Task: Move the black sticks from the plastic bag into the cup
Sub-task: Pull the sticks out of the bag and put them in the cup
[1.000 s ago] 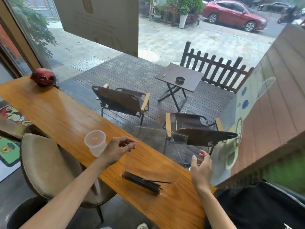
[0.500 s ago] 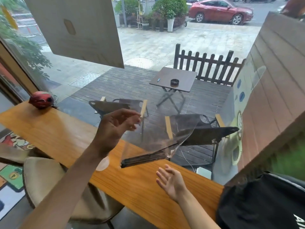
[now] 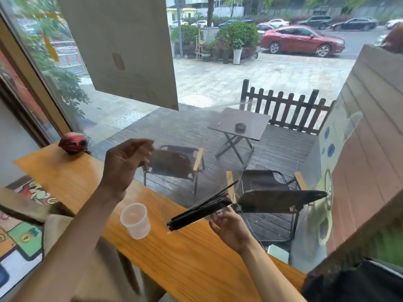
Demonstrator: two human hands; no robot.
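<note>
My left hand (image 3: 125,164) is raised above the table and pinches a top edge of the clear plastic bag (image 3: 196,171), which hangs in the air. A bundle of black sticks (image 3: 200,211) lies inside along the bag's bottom, tilted with its lower end to the left. Just under the sticks' higher end, my right hand (image 3: 229,227) is palm up, its fingers curled against the bag. The clear plastic cup (image 3: 135,221) stands upright on the wooden table (image 3: 196,264), left of the sticks' lower end and below my left forearm.
A red round object (image 3: 73,142) sits at the table's far left end by the window glass (image 3: 218,73). A padded stool (image 3: 65,232) stands below the table's near edge at the left. A dark bag (image 3: 359,284) lies at the right end.
My left hand lifted the bag with the sticks off the table and raised it. My right hand let go, dropped, then came up under the sticks' end. The view tilted upward.
</note>
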